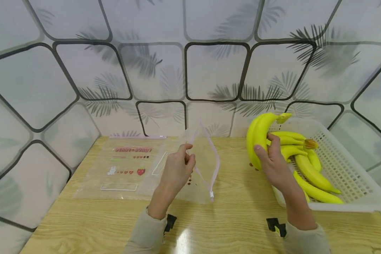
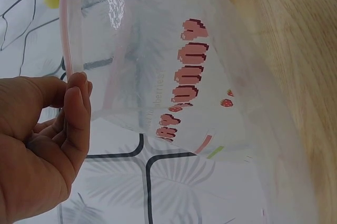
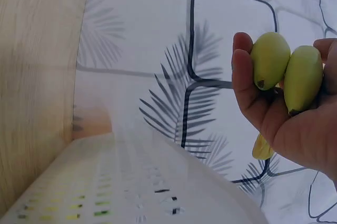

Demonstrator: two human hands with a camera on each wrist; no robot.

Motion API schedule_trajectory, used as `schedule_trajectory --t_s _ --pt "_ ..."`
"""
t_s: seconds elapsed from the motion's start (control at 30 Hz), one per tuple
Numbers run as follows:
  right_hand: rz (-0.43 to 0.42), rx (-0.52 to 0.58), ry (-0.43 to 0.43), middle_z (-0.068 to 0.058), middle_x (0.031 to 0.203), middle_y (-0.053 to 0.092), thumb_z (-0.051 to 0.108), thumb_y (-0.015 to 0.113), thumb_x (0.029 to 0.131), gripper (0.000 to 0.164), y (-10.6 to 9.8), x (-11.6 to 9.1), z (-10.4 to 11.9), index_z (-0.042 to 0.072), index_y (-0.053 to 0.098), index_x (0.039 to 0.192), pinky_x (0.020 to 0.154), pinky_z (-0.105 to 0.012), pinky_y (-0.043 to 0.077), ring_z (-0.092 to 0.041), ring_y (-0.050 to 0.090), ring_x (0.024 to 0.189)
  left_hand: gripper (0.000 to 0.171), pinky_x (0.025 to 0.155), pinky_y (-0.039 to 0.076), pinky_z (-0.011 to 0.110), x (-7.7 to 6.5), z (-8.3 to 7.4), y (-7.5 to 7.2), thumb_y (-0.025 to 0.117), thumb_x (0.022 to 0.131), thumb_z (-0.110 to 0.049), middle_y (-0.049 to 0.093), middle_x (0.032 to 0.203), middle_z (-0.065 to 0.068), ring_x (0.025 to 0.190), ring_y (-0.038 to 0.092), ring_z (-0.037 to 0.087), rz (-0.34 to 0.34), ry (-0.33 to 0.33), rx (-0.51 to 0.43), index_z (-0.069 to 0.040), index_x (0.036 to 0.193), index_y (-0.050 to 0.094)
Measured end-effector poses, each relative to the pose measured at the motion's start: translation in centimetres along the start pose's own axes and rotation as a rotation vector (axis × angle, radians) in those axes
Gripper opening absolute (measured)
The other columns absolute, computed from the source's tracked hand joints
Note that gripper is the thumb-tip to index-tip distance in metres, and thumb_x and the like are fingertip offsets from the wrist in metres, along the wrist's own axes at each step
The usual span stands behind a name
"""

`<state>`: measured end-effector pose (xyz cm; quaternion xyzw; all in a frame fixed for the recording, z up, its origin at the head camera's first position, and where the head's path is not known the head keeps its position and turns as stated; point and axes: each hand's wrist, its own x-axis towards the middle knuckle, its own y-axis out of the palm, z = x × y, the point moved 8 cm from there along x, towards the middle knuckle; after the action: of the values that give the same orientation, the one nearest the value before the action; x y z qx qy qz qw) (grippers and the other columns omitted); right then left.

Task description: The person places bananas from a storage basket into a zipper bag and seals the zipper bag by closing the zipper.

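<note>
The hands are apart. Left hand: thumb and fingers pinch the rim of a transparent slider-zip bag, whose pink-edged mouth gapes. Right hand: fingers curl round a two-banana bunch, positioned between the bag and a white perforated plastic basket. The basket contains further yellow bananas. A second printed bag lies flat on the wood-grain table.

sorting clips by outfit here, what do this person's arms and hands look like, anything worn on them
Pale beige long sleeves end near the wrists; beside each sits a small black angular piece. The left hand and right hand are ungloved.
</note>
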<state>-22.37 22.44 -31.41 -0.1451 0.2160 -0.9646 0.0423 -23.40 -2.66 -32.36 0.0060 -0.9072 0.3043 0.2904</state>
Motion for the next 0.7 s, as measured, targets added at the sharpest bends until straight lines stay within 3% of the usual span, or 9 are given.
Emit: schedule_trajectory --t_s 0.17,0.33,0.47,0.7 --pt "0.115 -0.022 0.008 -0.023 0.111 0.053 0.027 0.042 0.107 0.056 2.4 0.2 0.2 0.01 0.013 0.152 0.071 -0.031 0.051 -0.024 0.056 0.086 0.027 0.038 0.038 0.017 0.0 0.0 -0.1 0.058 0.095 0.001 0.06 0.063 0.0 0.041 0.047 -0.001 0.009 -0.002 0.008 0.008 0.121 0.058" --pt "0.209 -0.015 0.011 -0.02 0.107 0.058 0.026 0.047 0.106 0.052 4.2 0.1 0.2 0.017 0.023 0.152 0.055 -0.033 0.051 -0.026 0.061 0.079 0.028 0.038 0.038 0.017 0.1 0.0 -0.3 0.059 0.095 0.0 0.06 0.063 0.001 0.042 0.047 -0.001 0.008 -0.003 0.01 0.008 0.121 0.058" --pt "0.29 -0.012 0.014 -0.018 0.103 0.061 0.026 0.044 0.107 0.046 5.6 0.0 -0.1 0.014 0.03 0.149 0.046 -0.031 0.045 -0.025 0.062 0.072 0.028 0.038 0.038 0.016 0.1 -0.1 -0.5 0.06 0.094 0.0 0.061 0.064 0.002 0.042 0.047 -0.001 0.005 -0.005 0.018 0.009 0.121 0.058" --pt "0.33 -0.032 0.004 -0.015 0.104 0.062 0.024 0.048 0.106 0.043 6.5 -0.3 0.1 0.006 0.041 0.144 0.05 -0.03 0.047 -0.024 0.059 0.074 0.029 0.039 0.038 0.016 0.1 -0.4 -0.6 0.061 0.095 -0.001 0.061 0.065 0.003 0.041 0.044 0.0 0.008 0.007 0.035 0.008 0.121 0.058"
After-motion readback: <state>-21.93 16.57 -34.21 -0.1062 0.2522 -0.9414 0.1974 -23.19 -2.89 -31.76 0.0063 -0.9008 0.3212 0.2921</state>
